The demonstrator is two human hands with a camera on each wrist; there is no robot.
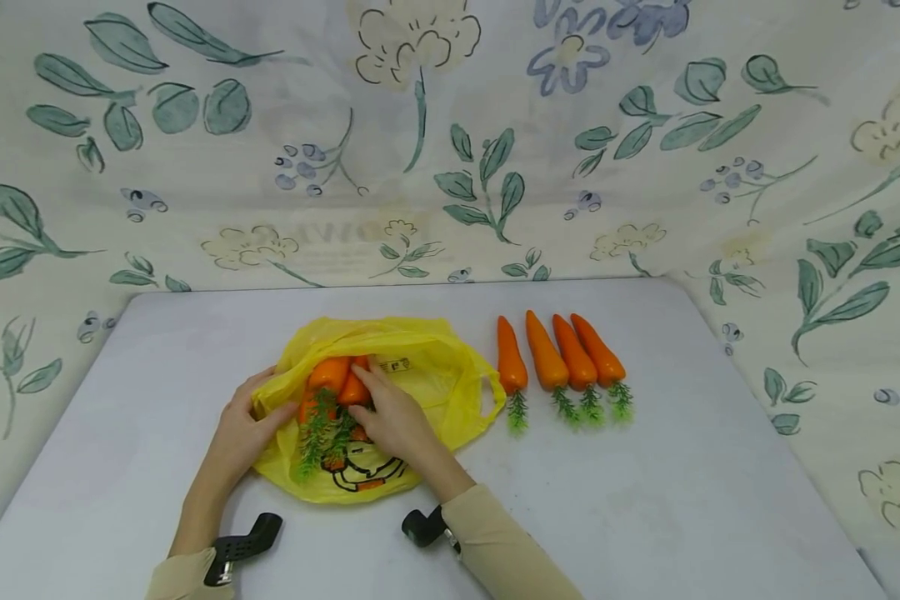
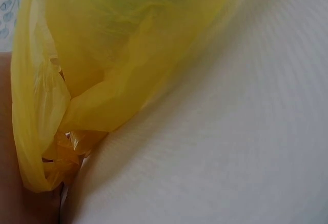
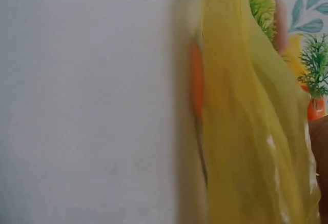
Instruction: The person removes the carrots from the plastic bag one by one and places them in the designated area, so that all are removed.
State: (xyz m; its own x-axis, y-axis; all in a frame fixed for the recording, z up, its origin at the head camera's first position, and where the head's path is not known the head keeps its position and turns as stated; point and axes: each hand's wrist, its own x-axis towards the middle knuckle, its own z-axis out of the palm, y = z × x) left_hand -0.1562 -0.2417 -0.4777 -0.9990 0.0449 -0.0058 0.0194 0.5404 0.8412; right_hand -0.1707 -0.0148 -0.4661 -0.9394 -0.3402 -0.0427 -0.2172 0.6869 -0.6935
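Note:
A yellow plastic bag (image 1: pixel 435 404) with a black printed drawing lies on the white table, its mouth facing the person. Inside it are several orange carrots (image 1: pixel 328 374) with green leafy tops (image 1: pixel 317 442). At the bag's left rim, my left hand (image 1: pixel 243 427) grips the plastic, thumb over the edge and fingers partly hidden behind it. My right hand (image 1: pixel 397 419) reaches into the mouth and grips a carrot (image 1: pixel 354 389) between thumb and fingers. In the left wrist view, yellow plastic (image 2: pixel 118 80) covers most of the hand; in the right wrist view, the bag (image 3: pixel 241 121) hides the fingers.
Several more carrots lie in a row right of the bag, tips pointing away; the leftmost carrot (image 1: pixel 508 358) is close to the bag's handle loop (image 1: pixel 492 398). A floral cloth (image 1: pixel 435 167) hangs behind the white table (image 1: pixel 645 500). Each wrist wears a black camera mount (image 1: pixel 243 546).

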